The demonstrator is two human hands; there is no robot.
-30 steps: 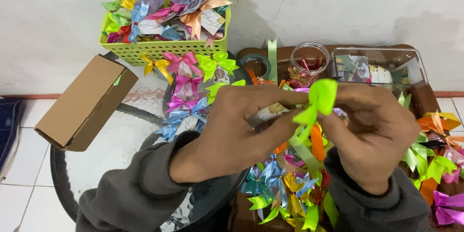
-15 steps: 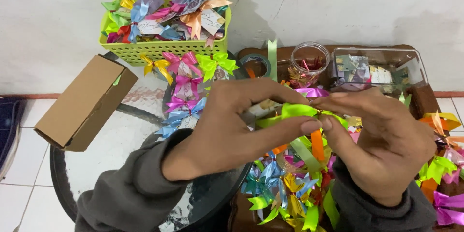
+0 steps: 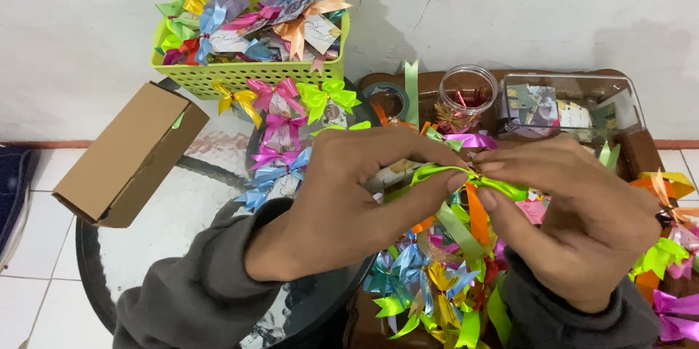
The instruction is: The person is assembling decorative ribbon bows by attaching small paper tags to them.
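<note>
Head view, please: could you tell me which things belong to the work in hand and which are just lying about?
In hand:
left hand
right hand
green ribbon bow

Lying about:
green basket of finished bows
cardboard box
glass jar
clear plastic box
tape roll

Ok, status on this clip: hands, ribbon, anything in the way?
Left hand and right hand both pinching green ribbon bow. Held above pile of finished bows. Nothing blocking.
</note>
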